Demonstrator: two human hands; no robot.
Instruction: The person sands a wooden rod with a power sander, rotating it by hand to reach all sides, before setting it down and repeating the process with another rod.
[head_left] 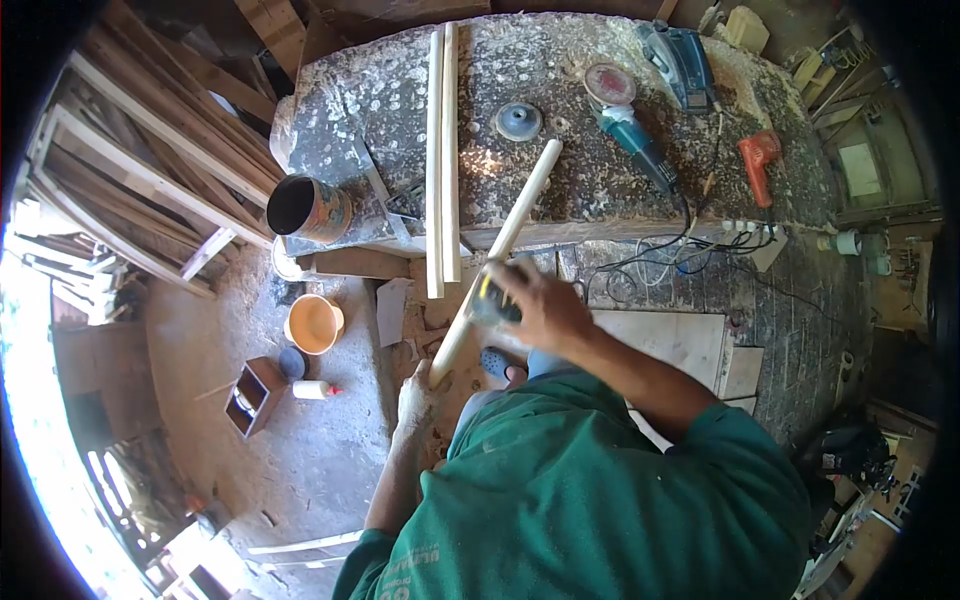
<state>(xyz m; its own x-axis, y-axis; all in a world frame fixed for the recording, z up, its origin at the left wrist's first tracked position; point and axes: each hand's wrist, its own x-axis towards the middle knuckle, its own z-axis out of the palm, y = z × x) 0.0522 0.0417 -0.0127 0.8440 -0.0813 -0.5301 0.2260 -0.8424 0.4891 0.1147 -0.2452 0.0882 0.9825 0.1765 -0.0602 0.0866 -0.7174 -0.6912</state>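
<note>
A long pale wooden rod (527, 195) runs slantwise from the workbench top down toward my body. My left hand (416, 396), dusty and closed, grips its near end. My right hand (547, 318) is closed around a small dark hand tool with yellow marks (493, 303), held against the middle of the rod. Motion blur hides the tool's exact kind. Two more pale wooden strips (435, 160) lie side by side on the bench, left of the rod, their near ends jutting past the edge.
The dusty bench (390, 95) carries an angle grinder (636, 145), a blue power tool (680, 65), a red power tool (760, 165), a round pad (518, 121), a metal square (375, 180) and a can (312, 209). An orange bucket (314, 325) and a glue bottle (316, 390) stand left.
</note>
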